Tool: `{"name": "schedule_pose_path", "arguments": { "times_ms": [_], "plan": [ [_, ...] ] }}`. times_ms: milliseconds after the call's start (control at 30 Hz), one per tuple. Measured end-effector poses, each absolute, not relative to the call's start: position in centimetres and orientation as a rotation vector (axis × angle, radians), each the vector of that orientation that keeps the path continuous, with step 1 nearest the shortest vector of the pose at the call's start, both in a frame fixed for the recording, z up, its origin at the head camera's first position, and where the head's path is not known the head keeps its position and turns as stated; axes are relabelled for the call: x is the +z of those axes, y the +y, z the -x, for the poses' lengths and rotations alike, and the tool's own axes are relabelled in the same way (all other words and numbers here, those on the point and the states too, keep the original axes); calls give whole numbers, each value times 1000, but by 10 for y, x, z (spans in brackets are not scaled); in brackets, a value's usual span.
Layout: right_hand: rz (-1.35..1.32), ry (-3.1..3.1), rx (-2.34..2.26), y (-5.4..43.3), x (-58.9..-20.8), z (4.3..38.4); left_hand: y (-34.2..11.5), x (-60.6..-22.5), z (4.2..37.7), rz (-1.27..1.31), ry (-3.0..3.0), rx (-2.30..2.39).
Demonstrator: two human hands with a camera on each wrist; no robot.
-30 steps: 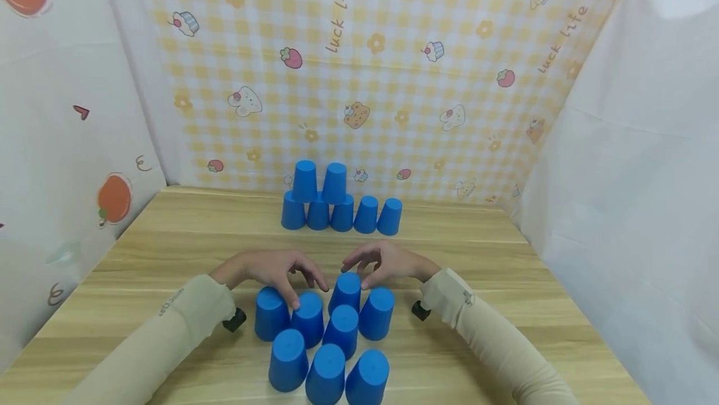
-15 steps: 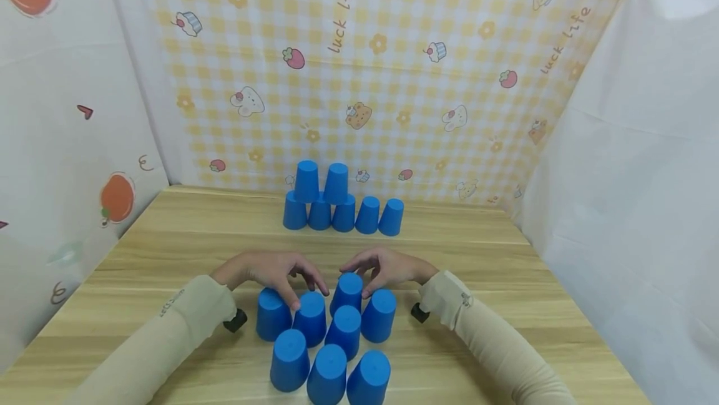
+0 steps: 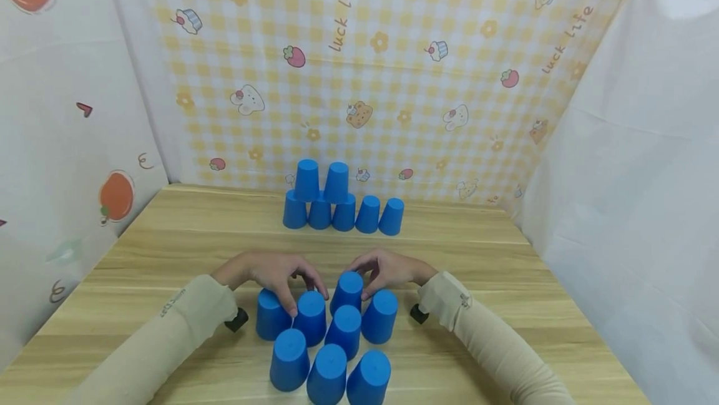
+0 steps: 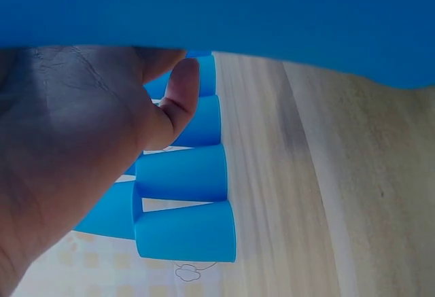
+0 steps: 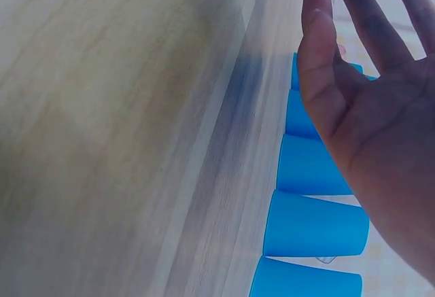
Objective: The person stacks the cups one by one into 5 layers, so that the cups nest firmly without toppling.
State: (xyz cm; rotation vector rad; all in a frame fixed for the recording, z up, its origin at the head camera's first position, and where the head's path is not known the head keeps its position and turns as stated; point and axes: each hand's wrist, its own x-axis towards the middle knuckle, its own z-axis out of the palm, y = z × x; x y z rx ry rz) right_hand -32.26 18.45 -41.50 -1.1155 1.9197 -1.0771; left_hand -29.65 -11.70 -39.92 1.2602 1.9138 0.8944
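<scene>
My left hand (image 3: 275,271) is curved around a blue cup (image 3: 311,321), its thumb at the cup's left side and fingertips at its far right. Just right of it, my right hand (image 3: 393,269) is curved around another upside-down blue cup (image 3: 346,289), thumb on its right side and fingers behind. In the left wrist view a near blue surface (image 4: 224,11) hides most fingers; one bent finger shows. In the right wrist view, the fingertips run out of the top.
Around the hands stand several more upside-down blue cups, including the left cup (image 3: 272,317) and front cup (image 3: 327,370). Farther back on the wooden table (image 3: 196,230) is a row of cups with two on top (image 3: 307,180). A checked cloth (image 3: 393,93) hangs behind.
Both hands have closed in slightly: the left thumb and fingers have come down around their cup, and the right thumb and fingers have drawn in on theirs. The cups look unmoved.
</scene>
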Motion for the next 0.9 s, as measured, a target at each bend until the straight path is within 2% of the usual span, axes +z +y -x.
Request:
{"name": "schedule_pose_path", "arguments": {
  "times_ms": [667, 900],
  "plan": [
    [1113, 2044, -1144, 192, -422, 326, -116, -404, 298, -1220, 2078, 974],
    [1123, 2123, -1228, 196, -422, 329, -114, -405, 298, -1115, 2202, 1022]
  ]
}}
